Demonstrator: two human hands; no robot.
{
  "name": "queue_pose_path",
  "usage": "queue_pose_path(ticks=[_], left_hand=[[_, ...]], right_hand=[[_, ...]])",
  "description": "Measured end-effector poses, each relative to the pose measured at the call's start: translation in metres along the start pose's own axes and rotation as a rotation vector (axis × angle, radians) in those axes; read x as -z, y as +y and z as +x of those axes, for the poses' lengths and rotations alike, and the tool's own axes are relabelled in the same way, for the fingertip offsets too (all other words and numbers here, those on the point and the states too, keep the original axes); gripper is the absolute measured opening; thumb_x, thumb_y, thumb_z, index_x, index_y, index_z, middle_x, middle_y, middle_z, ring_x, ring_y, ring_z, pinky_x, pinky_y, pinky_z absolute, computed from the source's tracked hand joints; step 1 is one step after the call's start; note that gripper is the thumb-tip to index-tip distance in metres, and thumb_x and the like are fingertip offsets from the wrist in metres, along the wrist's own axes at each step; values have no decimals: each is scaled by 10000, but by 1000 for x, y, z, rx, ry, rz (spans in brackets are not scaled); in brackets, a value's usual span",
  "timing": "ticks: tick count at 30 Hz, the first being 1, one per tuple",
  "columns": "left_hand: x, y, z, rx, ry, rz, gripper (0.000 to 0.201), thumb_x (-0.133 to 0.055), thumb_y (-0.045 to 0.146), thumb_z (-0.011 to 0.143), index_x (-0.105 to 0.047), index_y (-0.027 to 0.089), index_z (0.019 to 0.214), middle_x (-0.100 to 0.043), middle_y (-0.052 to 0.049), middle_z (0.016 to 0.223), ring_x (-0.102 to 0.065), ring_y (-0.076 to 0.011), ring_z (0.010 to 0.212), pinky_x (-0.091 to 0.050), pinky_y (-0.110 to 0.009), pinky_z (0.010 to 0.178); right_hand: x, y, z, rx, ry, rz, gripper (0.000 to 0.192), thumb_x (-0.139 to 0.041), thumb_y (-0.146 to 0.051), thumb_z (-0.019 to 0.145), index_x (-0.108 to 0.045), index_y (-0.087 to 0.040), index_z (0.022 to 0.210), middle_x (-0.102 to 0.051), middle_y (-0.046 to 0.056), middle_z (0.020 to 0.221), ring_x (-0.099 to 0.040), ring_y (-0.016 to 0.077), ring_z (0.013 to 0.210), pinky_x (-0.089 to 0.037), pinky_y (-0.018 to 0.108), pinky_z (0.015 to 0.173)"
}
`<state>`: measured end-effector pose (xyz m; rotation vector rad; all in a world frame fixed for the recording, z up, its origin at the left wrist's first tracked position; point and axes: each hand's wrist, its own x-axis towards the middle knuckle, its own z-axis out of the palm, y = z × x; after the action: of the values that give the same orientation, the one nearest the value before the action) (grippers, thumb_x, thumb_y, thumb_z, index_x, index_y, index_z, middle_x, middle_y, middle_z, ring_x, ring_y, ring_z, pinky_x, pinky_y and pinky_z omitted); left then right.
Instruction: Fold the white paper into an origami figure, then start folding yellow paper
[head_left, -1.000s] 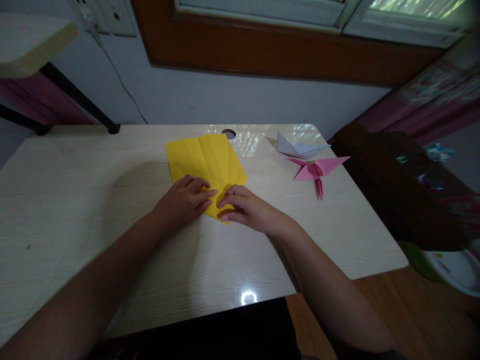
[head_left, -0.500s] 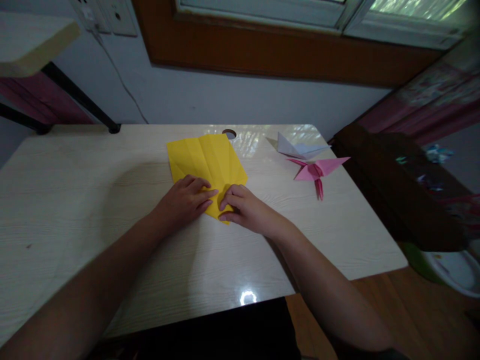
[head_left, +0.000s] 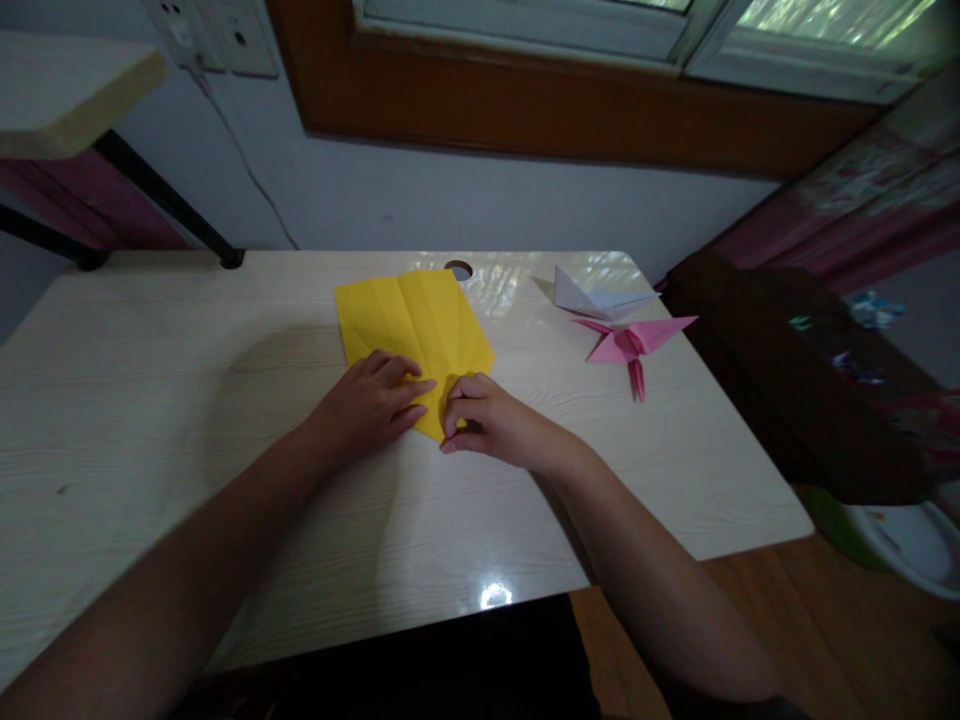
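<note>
A sheet of yellow paper (head_left: 412,315) with several crease lines lies on the pale wood-grain desk (head_left: 285,540). My left hand (head_left: 375,400) rests on its lower left part, fingers stretched out over the paper. At the near corner, my right hand (head_left: 484,420) pinches the paper's edge between thumb and curled fingers. Part of that corner is hidden under the right hand.
Right of the paper lie a pink folded paper crane (head_left: 630,343) and a white folded paper piece (head_left: 596,300). A round cable hole (head_left: 458,270) sits near the desk's back edge. Black shelf legs (head_left: 165,195) stand at the back left.
My right thumb and fingers have shifted slightly at the near corner and now close on its tip. The left hand and the rest of the paper look the same.
</note>
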<state>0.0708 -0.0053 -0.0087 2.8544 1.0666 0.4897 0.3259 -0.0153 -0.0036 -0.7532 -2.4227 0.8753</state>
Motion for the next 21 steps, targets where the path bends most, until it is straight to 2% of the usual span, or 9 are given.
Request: queue_pose_path(ticks=[7,10,13,17,21], left_hand=[[1,2,-2,11,-10,-18,440,-606,396,947,-658,182,1327,-627,-146,1251,-539,-309,1105,-477,-501,999],[1,2,-2,11,-5,-12,436,-595,400,953,-657,184,1326,-627,-144,1257,-540,-309,1110,-476,-500,1004],[1,3,-3,5,3,-11,421,-588,396,956,-655,207,1327,-630,-137,1256,-549,-305,1104,-474,-502,1006],[1,3,-3,12,-12,-9,424,-580,395,961,-651,203,1333,-622,-142,1276,-548,-309,1126,-464,-510,1022],[0,2,-4,3,-17,3,435,-562,410,967,-645,199,1339,-620,-148,1281,-538,-317,1129,-466,-529,1017]], right_hand=[[1,-3,0,-2,0,-6,130,-803,-304,844,-711,-215,867,-641,50,1002,-571,217,1027,-466,371,923],[1,-4,1,0,23,-2,101,-714,-296,923,-692,-203,890,-629,53,982,-583,200,983,-485,362,902],[-2,-1,0,-19,78,-3,92,-614,-249,984,-683,-200,948,-610,60,990,-587,187,960,-510,351,884],[-6,5,-1,-44,166,-65,128,-640,-238,963,-678,-211,1082,-591,77,1069,-587,201,1012,-530,370,906],[-5,4,-2,-34,161,-132,209,-633,-281,970,-686,-198,1154,-596,99,1084,-587,218,1026,-540,398,918]])
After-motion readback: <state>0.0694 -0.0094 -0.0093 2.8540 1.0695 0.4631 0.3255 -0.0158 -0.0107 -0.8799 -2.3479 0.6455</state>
